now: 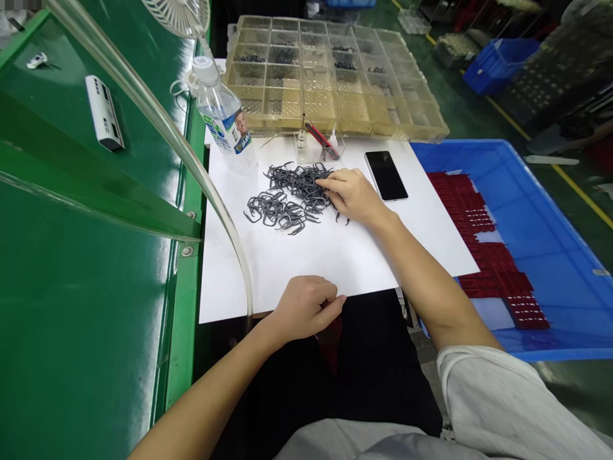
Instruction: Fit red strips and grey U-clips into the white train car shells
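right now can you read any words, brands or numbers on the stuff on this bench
Nothing can be read for certain.
Label on the plastic water bottle: print too small and blurred to read.
White rectangular device: small dark marks, unreadable.
Black phone: dark screen, no text showing.

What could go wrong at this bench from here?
The right hand rests on the tangled pile of dark wire clips; their hooked ends could prick it, or snag and drag others loose. The water bottle stands beside the open compartment tray, so a knock might wet or scatter the parts inside. The phone lies close to the pile and might get scratched.
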{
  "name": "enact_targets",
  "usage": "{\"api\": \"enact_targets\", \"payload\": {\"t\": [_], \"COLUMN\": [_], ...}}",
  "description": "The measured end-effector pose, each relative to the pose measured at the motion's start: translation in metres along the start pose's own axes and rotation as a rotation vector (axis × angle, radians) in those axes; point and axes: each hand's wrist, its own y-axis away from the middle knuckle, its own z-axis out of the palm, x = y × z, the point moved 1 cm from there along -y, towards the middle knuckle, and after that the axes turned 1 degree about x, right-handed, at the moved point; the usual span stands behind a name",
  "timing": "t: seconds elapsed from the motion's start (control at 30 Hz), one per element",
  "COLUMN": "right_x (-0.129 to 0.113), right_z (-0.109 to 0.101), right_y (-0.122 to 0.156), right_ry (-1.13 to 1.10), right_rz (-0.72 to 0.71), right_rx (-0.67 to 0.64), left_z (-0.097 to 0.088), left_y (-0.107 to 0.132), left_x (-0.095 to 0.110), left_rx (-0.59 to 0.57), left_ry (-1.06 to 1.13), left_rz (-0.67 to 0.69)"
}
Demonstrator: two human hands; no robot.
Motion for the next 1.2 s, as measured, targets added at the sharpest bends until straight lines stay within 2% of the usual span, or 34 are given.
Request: {"api": "enact_targets", "payload": {"t": [0.17, 0.5, 0.9, 1.2], "right_x": [-0.002, -0.008, -0.008, -0.010], "right_z": [0.002, 0.000, 0.001, 0.000], "right_y": [0.001, 0.000, -0.001, 0.000], "right_ry": [-0.045, -0.095, -0.024, -0.060], "right_rz": [-0.030, -0.199, -0.151, -0.126], "right_rx": [-0.038, 0.055, 0.287, 0.356], "left_z": [0.001, 0.002, 0.002, 0.003], "left_y": [0.000, 0.003, 0.002, 0.002], "left_x": [0.000, -0.001, -0.001, -0.001], "left_rx": [0.002, 0.016, 0.001, -0.003], "left_ry": [-0.001, -0.007, -0.025, -0.035], "left_rz": [-0.002, 0.019, 0.018, 0.012]}}
